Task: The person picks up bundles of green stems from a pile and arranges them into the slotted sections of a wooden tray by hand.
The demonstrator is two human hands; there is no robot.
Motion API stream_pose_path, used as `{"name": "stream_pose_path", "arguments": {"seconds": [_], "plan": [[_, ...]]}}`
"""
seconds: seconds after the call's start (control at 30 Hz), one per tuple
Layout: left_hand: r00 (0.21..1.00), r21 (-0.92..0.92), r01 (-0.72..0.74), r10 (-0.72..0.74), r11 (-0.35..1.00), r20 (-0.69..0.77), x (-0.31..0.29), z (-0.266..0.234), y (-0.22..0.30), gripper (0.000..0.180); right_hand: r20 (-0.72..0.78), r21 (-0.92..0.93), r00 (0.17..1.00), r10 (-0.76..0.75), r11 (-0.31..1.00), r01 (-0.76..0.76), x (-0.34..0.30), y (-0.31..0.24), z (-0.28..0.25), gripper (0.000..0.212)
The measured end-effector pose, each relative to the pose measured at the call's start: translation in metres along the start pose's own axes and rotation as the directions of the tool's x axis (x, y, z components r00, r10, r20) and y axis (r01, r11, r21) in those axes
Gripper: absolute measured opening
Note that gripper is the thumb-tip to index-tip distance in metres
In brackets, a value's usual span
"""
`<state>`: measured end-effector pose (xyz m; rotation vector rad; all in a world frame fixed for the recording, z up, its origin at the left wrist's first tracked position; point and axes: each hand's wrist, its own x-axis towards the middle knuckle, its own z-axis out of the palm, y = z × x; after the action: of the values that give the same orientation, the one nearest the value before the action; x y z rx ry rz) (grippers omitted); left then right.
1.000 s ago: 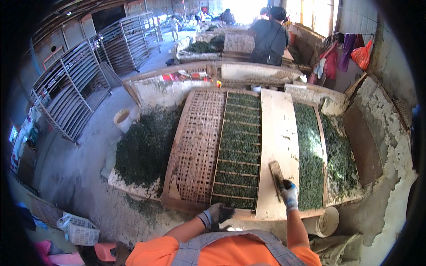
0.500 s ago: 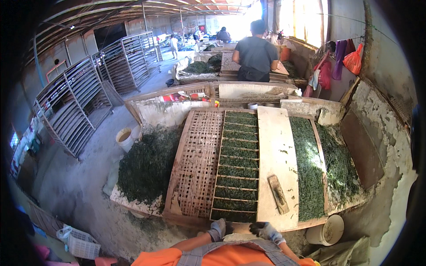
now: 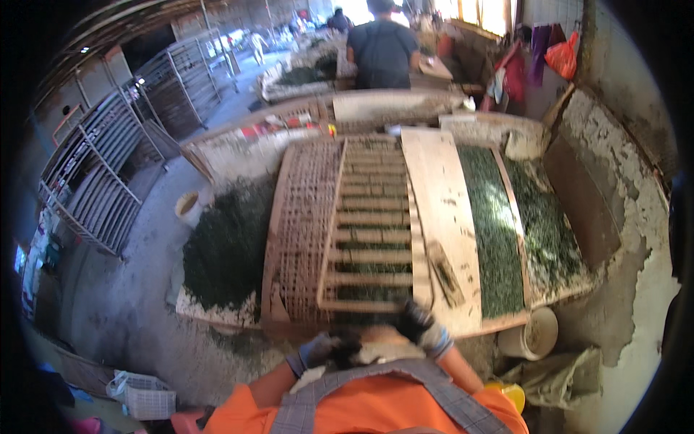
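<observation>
While both gloved hands sit close to the chest at the near edge of the drying bed, the left hand (image 3: 316, 350) looks curled and the right hand (image 3: 421, 327) rests at the near end of the slatted frame (image 3: 369, 224), though whether either grips anything I cannot tell. That frame lies over green leaves, between the woven mat (image 3: 300, 217) and a bare plank (image 3: 441, 210) carrying a brush (image 3: 445, 264). A careless tug could likely tip the frame, scattering leaves or knocking the brush off.

Two gloved hands (image 3: 318, 351) (image 3: 418, 323), one slatted frame (image 3: 370, 231), one brush (image 3: 445, 263), two buckets (image 3: 536, 333) (image 3: 187, 205)
</observation>
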<state>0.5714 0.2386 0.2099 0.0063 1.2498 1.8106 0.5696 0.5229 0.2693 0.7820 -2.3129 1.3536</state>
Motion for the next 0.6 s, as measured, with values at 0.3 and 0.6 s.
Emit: {"name": "stream_pose_path", "arguments": {"seconds": [0.3, 0.6], "plan": [[0.923, 0.515, -0.32, 0.385, 0.795, -0.021, -0.012, -0.035, -0.026, 0.035, 0.037, 0.999, 0.885, 0.464, -0.019, -0.032, 0.0, 0.016, 0.045, 0.042], [0.965, -0.313, -0.144, 0.064, 0.939, -0.254, -0.009, -0.11, -0.063, 0.043, 0.12, 0.618, 0.869, 0.48, 0.649, -0.444, 0.066, -0.058, 0.043, 0.028]]}}
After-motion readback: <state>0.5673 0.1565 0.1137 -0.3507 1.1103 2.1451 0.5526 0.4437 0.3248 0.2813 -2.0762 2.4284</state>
